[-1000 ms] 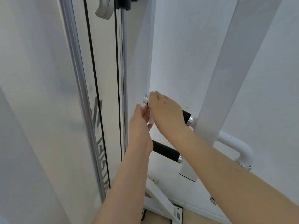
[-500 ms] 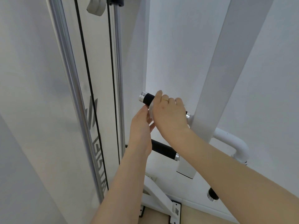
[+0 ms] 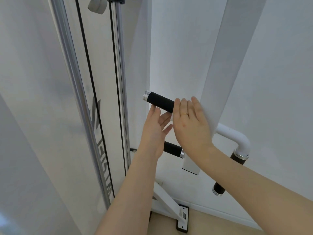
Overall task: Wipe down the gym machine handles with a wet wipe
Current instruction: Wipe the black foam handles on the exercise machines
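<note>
The upper handle (image 3: 159, 102) is a black foam grip with a silver end cap, sticking out left from the white post (image 3: 225, 82). My right hand (image 3: 191, 122) lies over its inner end beside the post, fingers straight and together, a ring on one finger. Just below the handle's free end, my left hand (image 3: 155, 129) is held with fingers spread and relaxed, palm turned toward the right hand, holding nothing that shows. The wet wipe is not plainly visible; it may be hidden under my right palm. A lower black handle (image 3: 172, 149) runs behind my left hand.
A white curved tube (image 3: 237, 138) leads to another black grip (image 3: 219, 188) at lower right. Chrome guide rods (image 3: 122, 82) and black cables (image 3: 89, 78) run vertically at left. The machine's white foot bracket (image 3: 183, 216) sits on the beige floor. White walls stand close behind.
My right hand slid along the upper handle from its free end to the post and its fingers straightened, baring the black grip. My left hand let go of the wipe and opened.
</note>
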{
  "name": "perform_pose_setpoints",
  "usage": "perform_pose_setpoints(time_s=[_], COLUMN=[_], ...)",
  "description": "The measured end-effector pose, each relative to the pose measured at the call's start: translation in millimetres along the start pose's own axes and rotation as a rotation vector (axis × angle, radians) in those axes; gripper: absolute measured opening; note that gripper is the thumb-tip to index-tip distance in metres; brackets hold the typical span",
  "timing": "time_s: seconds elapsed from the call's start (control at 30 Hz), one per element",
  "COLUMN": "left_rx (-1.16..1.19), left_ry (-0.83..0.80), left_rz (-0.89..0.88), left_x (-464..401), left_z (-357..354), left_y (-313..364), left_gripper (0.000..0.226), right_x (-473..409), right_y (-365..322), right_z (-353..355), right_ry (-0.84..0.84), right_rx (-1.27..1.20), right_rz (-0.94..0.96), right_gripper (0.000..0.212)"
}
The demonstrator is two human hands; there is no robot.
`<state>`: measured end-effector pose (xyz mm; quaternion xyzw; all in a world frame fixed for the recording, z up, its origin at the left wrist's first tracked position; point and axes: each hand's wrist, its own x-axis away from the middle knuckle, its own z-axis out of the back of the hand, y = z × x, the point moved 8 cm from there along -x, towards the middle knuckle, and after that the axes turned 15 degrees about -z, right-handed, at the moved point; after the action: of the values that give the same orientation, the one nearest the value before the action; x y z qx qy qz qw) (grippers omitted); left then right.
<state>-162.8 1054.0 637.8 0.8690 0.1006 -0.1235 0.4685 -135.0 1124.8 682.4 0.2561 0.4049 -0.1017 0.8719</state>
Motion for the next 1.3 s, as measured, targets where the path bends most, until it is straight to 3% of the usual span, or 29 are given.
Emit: perform_pose_setpoints(time_s=[0.17,0.27,0.5,0.6,0.67,0.8,0.9,1.03,1.13,1.3], left_rx=[-0.03,-0.026,0.043,-0.001,-0.058,-0.237,-0.324,-0.534,-0.672,-0.873], left_ry=[0.006,0.006,0.077,0.114,0.122,0.095,0.108,0.131,0.288,0.504], left_rz=[0.021,0.03,0.094,0.098,0.112,0.188,0.249,0.135,0.121,0.155], left_x=[2,5,23,33,49,108,165,244,314,430], left_z=[-1,-3,3,14,19,27,36,48,58,86], left_y=[0,-5,-6,-2,-6,-27,-39,-29,-15,32], left_gripper=[0.029,0.035,0.035,0.036,0.035,0.034,0.032,0.027,0.012,0.013], right_x=[30,19,14,47,71,111,133,191,244,332], right_y=[18,25,-8,-11,-3,17,22,9,-2,-18], right_z=[8,24,12,11,6,-10,-11,3,28,107], right_ry=[0.181,0.223,0.053,0.087,-0.06,-0.704,-0.945,-1.241,-1.374,-1.645], right_rx=[-0.136,-0.277,-0.409,-0.544,-0.67,-1.087,-1.25,-1.348,-1.35,-1.323], right_rz=[0.123,0.1,0.002,0.23,0.275,0.115,0.13,0.3,0.449,0.897], right_gripper=[0.043,0.048,0.053,0.041,0.043,0.026,0.019,0.02,0.025,0.034])
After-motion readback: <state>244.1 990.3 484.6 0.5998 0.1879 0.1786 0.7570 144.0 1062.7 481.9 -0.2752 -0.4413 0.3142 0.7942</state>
